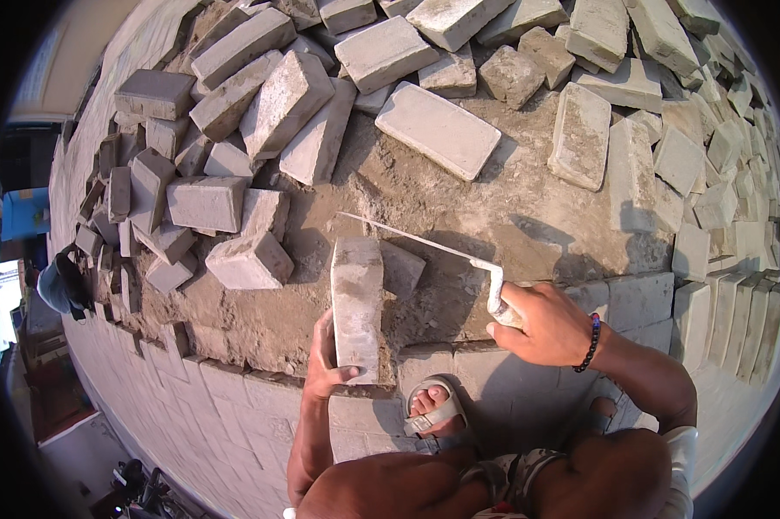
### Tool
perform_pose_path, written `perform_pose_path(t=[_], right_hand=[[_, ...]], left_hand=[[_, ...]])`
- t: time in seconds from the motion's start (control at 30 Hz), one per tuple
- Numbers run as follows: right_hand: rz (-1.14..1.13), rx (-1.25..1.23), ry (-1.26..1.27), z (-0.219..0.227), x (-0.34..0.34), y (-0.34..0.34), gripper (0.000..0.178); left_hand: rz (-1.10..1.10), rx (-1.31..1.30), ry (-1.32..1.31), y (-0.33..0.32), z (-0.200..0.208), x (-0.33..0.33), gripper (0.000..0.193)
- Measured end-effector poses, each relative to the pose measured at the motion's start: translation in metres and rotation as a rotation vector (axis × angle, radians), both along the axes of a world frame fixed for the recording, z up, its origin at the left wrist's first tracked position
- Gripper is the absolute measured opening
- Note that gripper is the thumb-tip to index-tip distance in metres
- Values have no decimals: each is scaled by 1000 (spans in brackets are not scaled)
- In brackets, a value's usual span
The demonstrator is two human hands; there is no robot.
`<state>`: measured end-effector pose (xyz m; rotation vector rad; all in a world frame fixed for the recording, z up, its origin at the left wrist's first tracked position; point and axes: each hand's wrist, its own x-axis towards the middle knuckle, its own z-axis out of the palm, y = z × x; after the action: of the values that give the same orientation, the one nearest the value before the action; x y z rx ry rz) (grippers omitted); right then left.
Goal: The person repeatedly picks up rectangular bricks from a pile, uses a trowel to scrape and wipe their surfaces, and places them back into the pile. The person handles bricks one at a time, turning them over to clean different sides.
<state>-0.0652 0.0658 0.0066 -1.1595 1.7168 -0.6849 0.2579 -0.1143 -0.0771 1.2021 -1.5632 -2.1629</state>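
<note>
Landmark: the upright grey paving block (357,307) standing on edge at the front of the sand bed (494,216).

Far left of the block, at the picture's edge, another person (60,285) crouches on the laid paving. Up-left of the block lies a loose heap of grey paving bricks (234,130), tumbled at all angles on the sand.

Left hand (325,363) grips the block's lower left side, thumb hooked across its near face, fingers wrapped behind; the block rests on the sand, touching the last laid row of pavers (511,381). Just below the block, a sandalled foot (433,411) stands on the laid pavers.

Right of the block, right hand (541,320) is closed in a fist around the white handle of a trowel (459,255); its thin blade runs up-left over the sand, tip above the block's top. Beaded bracelet (591,342) on that wrist.

Further right, a flat paver (580,134) lies on the sand, with stacked bricks (736,216) beyond.
</note>
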Motion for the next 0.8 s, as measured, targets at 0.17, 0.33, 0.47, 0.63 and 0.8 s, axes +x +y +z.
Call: perform_pose_path(t=[0.17,0.33,0.47,0.63,0.8], right_hand=[[240,120,101,-14,6,-26,32],[180,168,167,-81,-10,-31,33],[161,80,64,-18,12,-39,28],[258,129,177,-60,-7,-48,29],[88,150,108,-32,7,-44,29]], left_hand=[[-98,-62,15,-8,-2,4,116],[-118,-24,31,-11,-12,8,116],[-110,-94,-5,-11,-17,25,117],[-147,-88,-20,-12,-15,14,116],[-131,-91,-19,-13,-16,26,115]])
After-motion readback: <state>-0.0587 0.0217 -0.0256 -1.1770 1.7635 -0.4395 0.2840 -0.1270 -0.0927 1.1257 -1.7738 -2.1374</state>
